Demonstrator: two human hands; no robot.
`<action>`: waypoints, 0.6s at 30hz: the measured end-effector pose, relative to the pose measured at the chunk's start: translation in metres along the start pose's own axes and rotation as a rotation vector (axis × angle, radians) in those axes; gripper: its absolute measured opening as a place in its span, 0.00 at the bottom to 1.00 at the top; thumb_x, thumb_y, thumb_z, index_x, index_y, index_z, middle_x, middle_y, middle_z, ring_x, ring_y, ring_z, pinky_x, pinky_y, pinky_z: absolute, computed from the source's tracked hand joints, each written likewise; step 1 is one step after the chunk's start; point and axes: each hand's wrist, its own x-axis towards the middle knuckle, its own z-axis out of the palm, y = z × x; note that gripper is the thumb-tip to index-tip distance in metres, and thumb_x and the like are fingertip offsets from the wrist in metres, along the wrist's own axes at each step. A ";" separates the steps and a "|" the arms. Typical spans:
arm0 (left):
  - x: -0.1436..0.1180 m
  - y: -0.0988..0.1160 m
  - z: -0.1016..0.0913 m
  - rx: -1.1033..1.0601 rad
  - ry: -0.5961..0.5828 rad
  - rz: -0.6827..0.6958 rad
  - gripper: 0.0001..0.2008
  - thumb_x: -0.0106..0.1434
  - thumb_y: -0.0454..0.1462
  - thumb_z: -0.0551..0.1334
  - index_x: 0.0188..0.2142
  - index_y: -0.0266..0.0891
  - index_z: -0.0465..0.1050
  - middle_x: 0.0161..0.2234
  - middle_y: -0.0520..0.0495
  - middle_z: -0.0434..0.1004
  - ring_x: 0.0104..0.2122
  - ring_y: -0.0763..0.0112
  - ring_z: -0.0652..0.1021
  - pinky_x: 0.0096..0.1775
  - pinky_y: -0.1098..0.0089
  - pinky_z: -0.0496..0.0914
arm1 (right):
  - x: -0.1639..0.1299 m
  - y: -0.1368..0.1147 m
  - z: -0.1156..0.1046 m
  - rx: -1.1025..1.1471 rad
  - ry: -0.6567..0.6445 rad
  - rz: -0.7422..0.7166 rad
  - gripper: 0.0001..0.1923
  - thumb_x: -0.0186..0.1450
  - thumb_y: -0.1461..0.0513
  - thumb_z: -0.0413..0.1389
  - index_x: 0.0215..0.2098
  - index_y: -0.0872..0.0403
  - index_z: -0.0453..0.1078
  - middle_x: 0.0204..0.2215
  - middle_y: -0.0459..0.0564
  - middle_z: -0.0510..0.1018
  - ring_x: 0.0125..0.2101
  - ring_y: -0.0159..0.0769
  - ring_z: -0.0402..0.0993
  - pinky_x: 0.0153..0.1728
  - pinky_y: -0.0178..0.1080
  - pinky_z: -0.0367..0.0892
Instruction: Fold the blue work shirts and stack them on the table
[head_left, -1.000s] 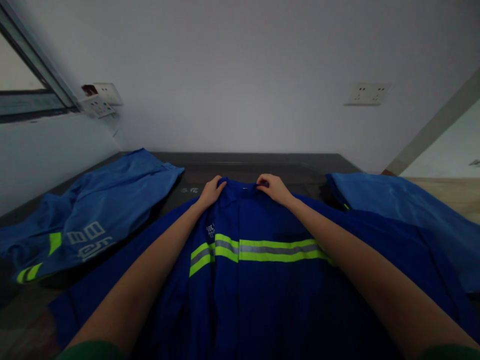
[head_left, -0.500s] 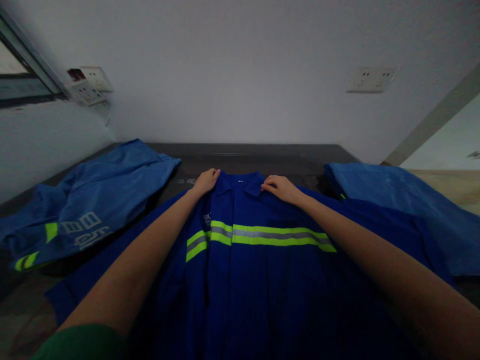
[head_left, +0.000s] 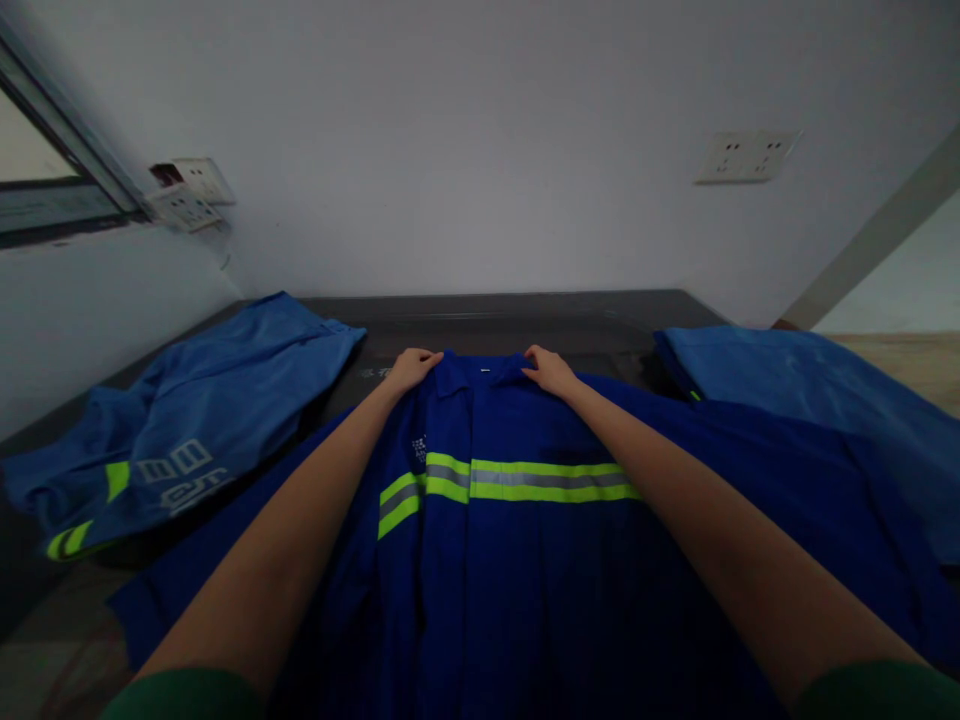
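A dark blue work jacket (head_left: 502,560) lies spread front side up, with a yellow and grey reflective band across its chest and its sleeves out to both sides. My left hand (head_left: 412,369) pinches the collar at its left end. At the collar's right end, my right hand (head_left: 550,371) has the cloth between thumb and fingers. Between the two hands the collar (head_left: 484,368) shows a small pale label inside the neck. Both forearms cross over the jacket and cover parts of its shoulders and sleeves.
Under the jacket is a dark table (head_left: 480,308) against a white wall. A lighter blue garment (head_left: 217,390) with pale lettering lies at the left, and another blue garment (head_left: 795,375) at the right. Wall sockets (head_left: 748,158) are above the table.
My right hand has shifted slightly inward and up on the collar, and its collar flap is now lifted. The left hand keeps its hold. The view has tilted a little.
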 end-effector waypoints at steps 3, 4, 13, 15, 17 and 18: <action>0.004 0.001 0.003 -0.056 0.001 0.023 0.19 0.60 0.47 0.57 0.34 0.33 0.79 0.31 0.46 0.79 0.32 0.64 0.77 0.36 0.71 0.68 | 0.005 0.002 -0.008 -0.005 0.008 -0.055 0.17 0.61 0.55 0.61 0.46 0.52 0.69 0.39 0.52 0.77 0.39 0.40 0.73 0.38 0.37 0.65; 0.005 0.001 0.004 -0.075 0.010 0.032 0.19 0.60 0.46 0.57 0.34 0.33 0.78 0.31 0.46 0.79 0.33 0.64 0.77 0.36 0.71 0.68 | 0.008 0.003 -0.012 -0.007 0.022 -0.077 0.17 0.60 0.54 0.61 0.45 0.52 0.69 0.39 0.51 0.77 0.39 0.40 0.73 0.37 0.37 0.65; 0.005 0.000 0.006 -0.169 0.016 0.115 0.08 0.56 0.36 0.59 0.33 0.35 0.74 0.33 0.47 0.78 0.36 0.65 0.76 0.43 0.67 0.69 | 0.006 0.012 -0.013 -0.091 0.016 -0.285 0.31 0.54 0.47 0.64 0.50 0.54 0.68 0.45 0.57 0.73 0.47 0.48 0.68 0.45 0.44 0.65; 0.004 0.001 0.006 -0.171 0.007 0.134 0.06 0.56 0.34 0.59 0.32 0.36 0.73 0.34 0.47 0.77 0.37 0.65 0.76 0.45 0.66 0.69 | 0.004 0.004 -0.012 -0.088 0.095 -0.270 0.29 0.57 0.47 0.61 0.50 0.54 0.70 0.47 0.59 0.72 0.49 0.50 0.66 0.46 0.46 0.64; 0.003 0.002 0.005 -0.195 0.006 0.157 0.08 0.57 0.34 0.57 0.36 0.36 0.72 0.36 0.47 0.77 0.39 0.66 0.76 0.46 0.66 0.69 | 0.006 -0.013 -0.012 -0.007 0.207 -0.268 0.21 0.62 0.50 0.57 0.47 0.54 0.72 0.45 0.57 0.74 0.48 0.47 0.67 0.46 0.45 0.63; 0.001 0.003 0.005 -0.223 0.008 0.169 0.09 0.58 0.35 0.57 0.38 0.36 0.72 0.38 0.46 0.78 0.40 0.66 0.77 0.47 0.66 0.69 | 0.008 -0.025 -0.012 0.053 0.225 -0.285 0.16 0.64 0.53 0.55 0.44 0.54 0.73 0.42 0.55 0.75 0.45 0.44 0.68 0.46 0.42 0.63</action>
